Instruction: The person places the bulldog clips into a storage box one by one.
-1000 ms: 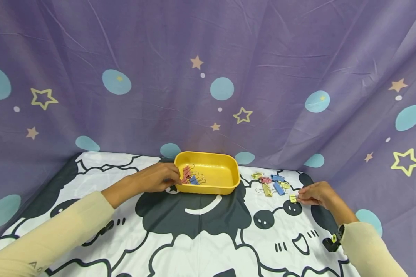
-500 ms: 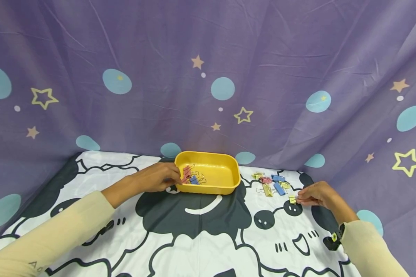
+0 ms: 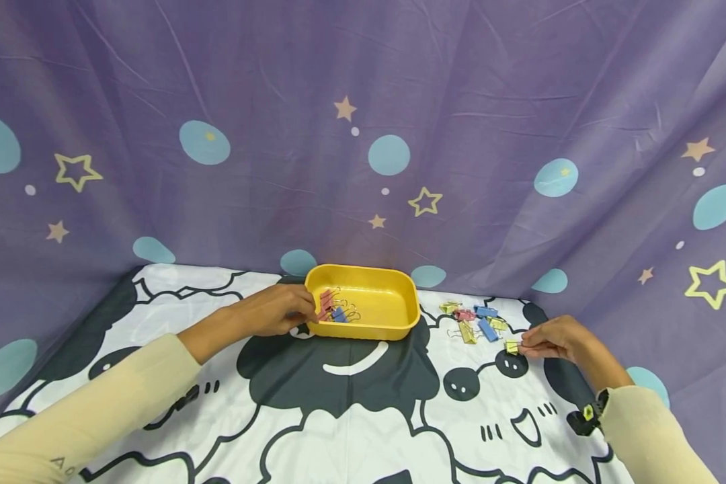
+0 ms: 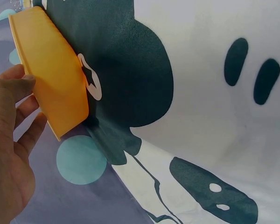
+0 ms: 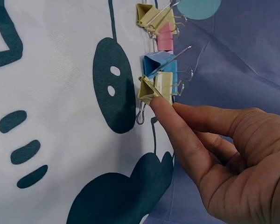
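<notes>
The left hand [image 3: 281, 310] pinches the left end of a yellow plastic tray [image 3: 363, 331], which sits at the worktop's [image 3: 363, 440] far edge with pink binder clips [image 3: 325, 301] and a blue binder clip [image 3: 339, 314] inside. Near the far right corner, the right hand [image 3: 558, 339] pinches a small yellow binder clip [image 3: 511, 347] between thumb and fingertips, just beside a loose group of yellow, pink and blue binder clips [image 3: 487, 329].

Left hand [image 3: 278, 310] at the left end of a yellow tray [image 3: 369, 332], right hand [image 3: 554, 338] with a yellow clip [image 3: 511, 346]
</notes>
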A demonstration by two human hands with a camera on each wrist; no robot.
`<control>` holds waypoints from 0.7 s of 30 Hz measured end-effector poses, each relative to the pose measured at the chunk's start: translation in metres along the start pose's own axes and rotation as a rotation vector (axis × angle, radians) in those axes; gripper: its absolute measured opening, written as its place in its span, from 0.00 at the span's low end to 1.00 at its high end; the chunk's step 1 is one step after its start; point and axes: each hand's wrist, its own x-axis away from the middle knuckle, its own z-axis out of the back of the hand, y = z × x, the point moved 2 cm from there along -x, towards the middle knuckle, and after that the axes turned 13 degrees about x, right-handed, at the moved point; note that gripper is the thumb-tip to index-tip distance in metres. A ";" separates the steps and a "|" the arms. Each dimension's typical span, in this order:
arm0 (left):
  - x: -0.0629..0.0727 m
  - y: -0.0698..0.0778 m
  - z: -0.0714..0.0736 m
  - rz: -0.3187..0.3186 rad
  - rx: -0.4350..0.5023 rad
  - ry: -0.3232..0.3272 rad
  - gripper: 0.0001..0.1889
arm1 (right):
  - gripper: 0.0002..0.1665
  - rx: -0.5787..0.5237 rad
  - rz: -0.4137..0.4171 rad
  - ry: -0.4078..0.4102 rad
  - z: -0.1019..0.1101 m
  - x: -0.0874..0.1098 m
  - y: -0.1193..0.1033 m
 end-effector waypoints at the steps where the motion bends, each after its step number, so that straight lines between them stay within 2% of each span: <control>1: 0.000 0.000 0.000 0.001 0.001 -0.001 0.12 | 0.07 -0.003 0.002 0.001 0.001 0.001 -0.001; 11: 0.000 0.001 0.000 0.005 0.013 0.000 0.11 | 0.13 -0.010 0.010 0.006 0.006 0.006 -0.006; 15: 0.000 0.000 0.000 0.011 0.015 0.000 0.12 | 0.13 -0.022 0.022 -0.022 0.009 0.007 -0.009; 21: 0.000 0.001 0.000 0.013 0.019 -0.002 0.11 | 0.17 -0.054 0.050 -0.070 0.013 0.006 -0.013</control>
